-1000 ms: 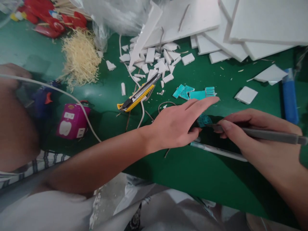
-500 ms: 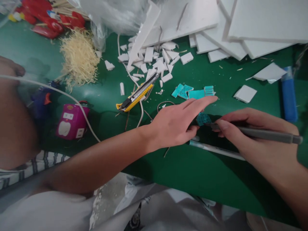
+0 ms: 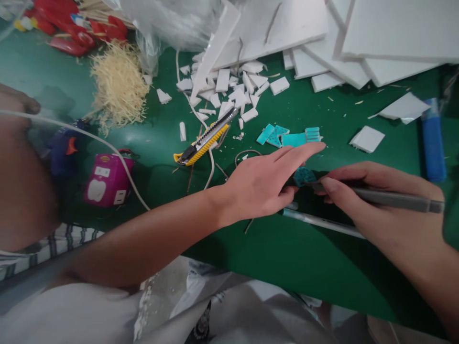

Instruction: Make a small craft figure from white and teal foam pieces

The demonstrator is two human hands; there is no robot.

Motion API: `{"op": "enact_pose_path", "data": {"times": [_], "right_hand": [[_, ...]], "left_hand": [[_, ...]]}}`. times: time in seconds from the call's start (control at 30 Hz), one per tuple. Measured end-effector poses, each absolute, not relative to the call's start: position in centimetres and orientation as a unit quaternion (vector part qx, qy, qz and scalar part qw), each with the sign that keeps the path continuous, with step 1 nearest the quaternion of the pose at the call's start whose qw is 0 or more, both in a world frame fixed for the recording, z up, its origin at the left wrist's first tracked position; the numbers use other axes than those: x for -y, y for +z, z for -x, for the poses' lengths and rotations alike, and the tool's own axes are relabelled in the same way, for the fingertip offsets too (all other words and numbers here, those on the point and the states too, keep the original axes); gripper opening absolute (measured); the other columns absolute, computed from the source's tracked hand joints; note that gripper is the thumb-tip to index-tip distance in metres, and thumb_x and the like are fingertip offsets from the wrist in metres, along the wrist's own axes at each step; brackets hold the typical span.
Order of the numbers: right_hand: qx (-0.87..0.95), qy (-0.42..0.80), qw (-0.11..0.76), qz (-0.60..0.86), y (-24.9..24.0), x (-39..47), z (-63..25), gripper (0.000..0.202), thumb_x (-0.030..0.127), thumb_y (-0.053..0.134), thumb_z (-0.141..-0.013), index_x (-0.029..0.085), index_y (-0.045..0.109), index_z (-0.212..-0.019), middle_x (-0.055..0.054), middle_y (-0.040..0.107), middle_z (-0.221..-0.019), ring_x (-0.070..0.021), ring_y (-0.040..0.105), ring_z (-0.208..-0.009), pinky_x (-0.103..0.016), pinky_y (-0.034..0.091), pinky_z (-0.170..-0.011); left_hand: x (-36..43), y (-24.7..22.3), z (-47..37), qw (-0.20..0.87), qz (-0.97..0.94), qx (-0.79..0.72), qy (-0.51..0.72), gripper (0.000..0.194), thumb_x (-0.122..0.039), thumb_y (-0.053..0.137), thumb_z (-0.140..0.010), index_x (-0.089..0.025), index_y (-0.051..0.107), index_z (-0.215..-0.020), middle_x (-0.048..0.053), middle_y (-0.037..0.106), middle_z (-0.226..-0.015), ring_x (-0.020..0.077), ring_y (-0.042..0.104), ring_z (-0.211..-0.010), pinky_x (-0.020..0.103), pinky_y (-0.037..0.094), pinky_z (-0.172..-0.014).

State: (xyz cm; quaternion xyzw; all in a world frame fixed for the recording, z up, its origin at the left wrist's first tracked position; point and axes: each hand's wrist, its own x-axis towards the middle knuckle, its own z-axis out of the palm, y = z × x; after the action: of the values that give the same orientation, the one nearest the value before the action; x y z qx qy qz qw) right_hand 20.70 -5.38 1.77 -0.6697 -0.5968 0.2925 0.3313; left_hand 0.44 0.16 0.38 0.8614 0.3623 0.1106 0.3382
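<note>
My right hand (image 3: 383,200) grips a grey pen (image 3: 398,198) like a writing tool, its tip at a small teal foam piece (image 3: 304,177) covered in dark spots. My left hand (image 3: 263,181) steadies that piece at its left edge, the thumb below and one finger stretched out above; the other fingertips are partly hidden. Just beyond lie more teal pieces (image 3: 293,139), some spotted and one with cut slits. A white pen with a teal tip (image 3: 322,223) rests on the green table (image 3: 287,267) below the hands, partly covered by my right hand.
A yellow utility knife (image 3: 204,141) lies left of my hands, near white foam scraps (image 3: 222,81). Foam sheets (image 3: 401,28) are stacked at the back. A blue tube (image 3: 432,143) stands right. At left are a pink adapter (image 3: 107,179), a cable, straw shreds (image 3: 120,86) and another person's arm (image 3: 25,177).
The pen's back end has dipped and shifted slightly left as its tip works on the spotted teal piece. My left hand holds its place.
</note>
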Motion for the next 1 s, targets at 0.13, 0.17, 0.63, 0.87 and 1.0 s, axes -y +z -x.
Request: {"op": "enact_pose_path", "data": {"times": [0.13, 0.17, 0.63, 0.87, 1.0], "right_hand": [[0.593, 0.293, 0.331, 0.673, 1.9, 5.4, -20.7, 0.009, 0.036, 0.074, -0.082, 0.033, 0.072, -0.073, 0.005, 0.073, -0.066, -0.0176, 0.066, -0.052, -0.032, 0.051, -0.048], [0.596, 0.292, 0.329, 0.672, 1.9, 5.4, -20.7, 0.009, 0.036, 0.074, -0.082, 0.034, 0.072, -0.073, 0.006, 0.073, -0.066, -0.0176, 0.066, -0.052, -0.032, 0.051, -0.048], [0.527, 0.244, 0.392, 0.714, 2.3, 4.9, -20.9, 0.008, 0.031, 0.079, -0.076, 0.027, 0.076, -0.071, -0.001, 0.074, -0.066, -0.0167, 0.068, -0.054, -0.029, 0.056, -0.05], [0.551, 0.226, 0.426, 0.682, 2.0, 5.3, -22.0, 0.01, 0.035, 0.078, -0.082, 0.028, 0.077, -0.075, -0.001, 0.072, -0.063, -0.0155, 0.065, -0.052, -0.028, 0.052, -0.048], [0.546, 0.233, 0.43, 0.68, 1.7, 5.5, -22.4, 0.015, 0.043, 0.077, -0.084, 0.029, 0.077, -0.078, -0.001, 0.073, -0.065, -0.0162, 0.066, -0.052, -0.029, 0.053, -0.047]], "left_hand": [[-0.2, 0.3, -0.5, 0.34, -0.86, -0.363, 0.115, 0.068, -0.016, 0.053, -0.092, -0.026, 0.036, -0.157, 0.005, 0.065, -0.138, 0.0192, 0.07, -0.104, 0.028, 0.055, -0.075], [-0.2, 0.2, -0.5, 0.34, -0.859, -0.362, 0.122, 0.068, -0.016, 0.053, -0.092, -0.026, 0.037, -0.156, 0.005, 0.066, -0.138, 0.0197, 0.07, -0.105, 0.028, 0.055, -0.075], [-0.1, -0.1, -0.2, 0.356, -0.853, -0.348, 0.157, 0.067, -0.016, 0.055, -0.09, -0.024, 0.039, -0.154, 0.005, 0.066, -0.138, 0.015, 0.07, -0.091, 0.026, 0.055, -0.072], [0.6, 0.5, 1.1, 0.206, -0.911, -0.3, 0.193, 0.02, -0.022, 0.056, -0.095, -0.018, 0.068, -0.11, 0.004, 0.072, -0.1, 0.0145, 0.067, -0.077, 0.026, 0.047, -0.063], [0.9, 0.6, 1.7, 0.15, -0.935, -0.278, 0.16, 0.016, -0.028, 0.058, -0.098, -0.018, 0.071, -0.097, 0.003, 0.07, -0.09, 0.0169, 0.068, -0.077, 0.029, 0.046, -0.062]]}}
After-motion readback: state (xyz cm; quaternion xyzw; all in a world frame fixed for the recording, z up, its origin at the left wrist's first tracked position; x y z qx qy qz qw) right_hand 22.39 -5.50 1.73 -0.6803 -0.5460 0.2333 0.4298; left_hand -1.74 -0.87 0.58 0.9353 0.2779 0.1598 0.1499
